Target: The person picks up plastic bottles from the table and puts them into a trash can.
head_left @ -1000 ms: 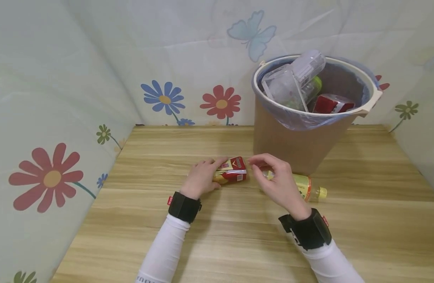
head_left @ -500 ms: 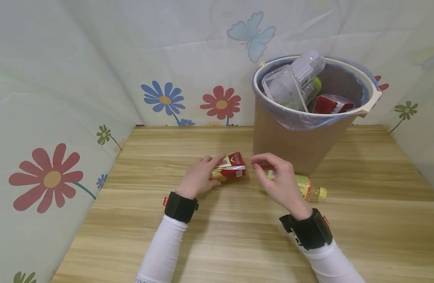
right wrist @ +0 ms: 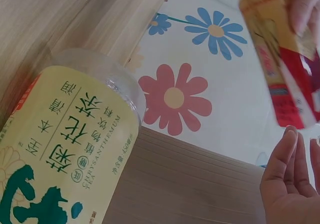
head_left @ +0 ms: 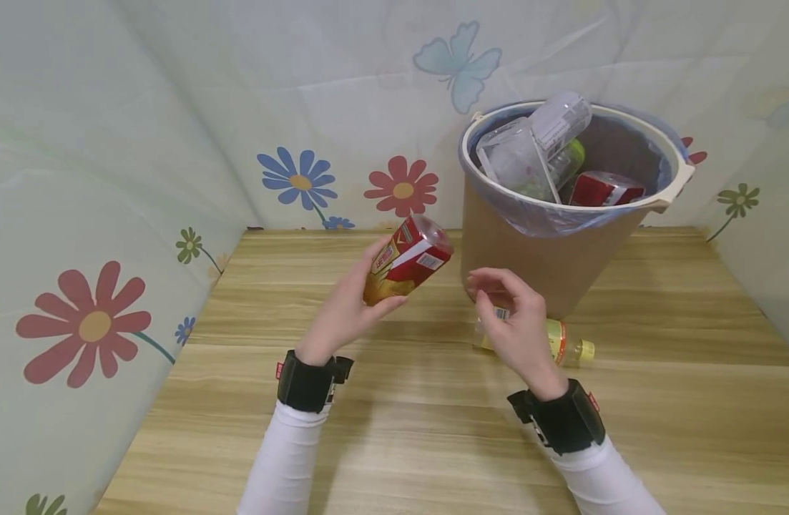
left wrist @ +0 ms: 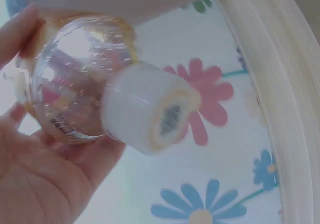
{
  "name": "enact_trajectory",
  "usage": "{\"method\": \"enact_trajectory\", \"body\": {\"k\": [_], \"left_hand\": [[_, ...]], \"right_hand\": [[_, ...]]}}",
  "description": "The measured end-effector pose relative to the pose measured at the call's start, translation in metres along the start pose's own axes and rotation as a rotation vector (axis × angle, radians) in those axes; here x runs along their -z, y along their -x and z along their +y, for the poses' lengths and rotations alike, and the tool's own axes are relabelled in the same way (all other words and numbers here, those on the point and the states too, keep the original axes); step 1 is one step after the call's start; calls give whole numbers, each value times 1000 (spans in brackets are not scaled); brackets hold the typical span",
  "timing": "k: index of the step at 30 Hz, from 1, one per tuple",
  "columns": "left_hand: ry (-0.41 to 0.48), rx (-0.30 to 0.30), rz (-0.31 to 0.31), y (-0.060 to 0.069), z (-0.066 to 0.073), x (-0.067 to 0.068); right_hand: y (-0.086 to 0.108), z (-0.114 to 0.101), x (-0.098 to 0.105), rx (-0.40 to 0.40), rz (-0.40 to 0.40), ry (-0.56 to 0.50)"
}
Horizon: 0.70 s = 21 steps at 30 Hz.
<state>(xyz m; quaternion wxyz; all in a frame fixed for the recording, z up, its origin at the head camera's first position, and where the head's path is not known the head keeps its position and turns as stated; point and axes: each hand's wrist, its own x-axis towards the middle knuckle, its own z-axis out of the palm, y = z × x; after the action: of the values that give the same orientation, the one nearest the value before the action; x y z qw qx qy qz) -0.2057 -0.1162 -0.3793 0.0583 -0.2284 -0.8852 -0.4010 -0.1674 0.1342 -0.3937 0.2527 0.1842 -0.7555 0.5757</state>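
My left hand grips a red and yellow drink bottle above the table, its clear base tilted up toward the bin. In the left wrist view the bottle's clear shoulder and white cap point toward the camera, with the fingers wrapped about its side. My right hand, fingers loosely bent and holding nothing, hovers over a chrysanthemum tea bottle. That bottle lies on its side, yellow cap to the right, partly hidden by the hand. Its yellow label looms large in the right wrist view, apart from the fingertips.
A brown bin lined with a blue bag stands at the back right. Inside are a clear plastic container, a pale bottle and a red-labelled bottle. A flower-printed curtain hangs behind the wooden table.
My left hand has lifted the red and yellow bottle off the table and tilted its base upward. My right hand has shifted slightly, staying over the tea bottle.
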Motion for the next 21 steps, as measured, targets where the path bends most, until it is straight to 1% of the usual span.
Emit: {"method": "enact_trajectory", "body": {"k": [3,5,7,9,12,15,18,21], "left_hand": [[110,-47,47,0,8,-3],[191,-74,69,0,14,-9],[280,-96,79,-1,19,-16],[339,-96,88,-2,24,-24],[416,-75,86,-2,31,-34],[453,-76,87,-3,35,-42],[486,-115,79,-3,37,-49],[493,-148,77,-4,38,-52]], "right_hand": [[0,0,0,-15,-4,-20],[1,0,0,-18,-27,-30],[1,0,0,-16,-52,-37],[1,0,-1,-8,-75,-44],[1,-2,-1,14,-101,-45],[1,-4,-2,27,-123,-40],[2,-4,-1,29,-140,-36],[2,-4,-1,26,-146,-39]]}}
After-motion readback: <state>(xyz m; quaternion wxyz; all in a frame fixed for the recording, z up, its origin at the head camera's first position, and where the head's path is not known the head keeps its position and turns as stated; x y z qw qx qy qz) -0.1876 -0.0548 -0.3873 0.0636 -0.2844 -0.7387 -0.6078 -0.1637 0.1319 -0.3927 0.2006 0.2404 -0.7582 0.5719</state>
